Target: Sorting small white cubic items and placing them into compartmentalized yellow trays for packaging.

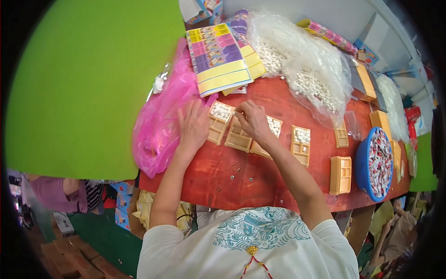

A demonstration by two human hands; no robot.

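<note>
My left hand (194, 125) lies with fingers spread beside the leftmost peach plastic tray (216, 136), on the edge of a pink plastic bag (160, 121). White cube-like pieces (221, 110) fill the far compartment of that tray. Over the far end of a second divided tray (239, 140) is my right hand (252, 118), its fingers curled together; anything between the fingertips is hidden. A third tray (259, 149) is partly covered by my right wrist, with white pieces at its far end. Further right, another tray (300, 157) holds white pieces in its far part.
Clear bags of small white pieces (316, 86) lie behind the trays on the red table (209, 186). Printed sheets (220, 60) rest at the back left. At right stand a blue basin (363, 162) of small wrapped packets and more trays (341, 174). A green board (88, 88) borders the left.
</note>
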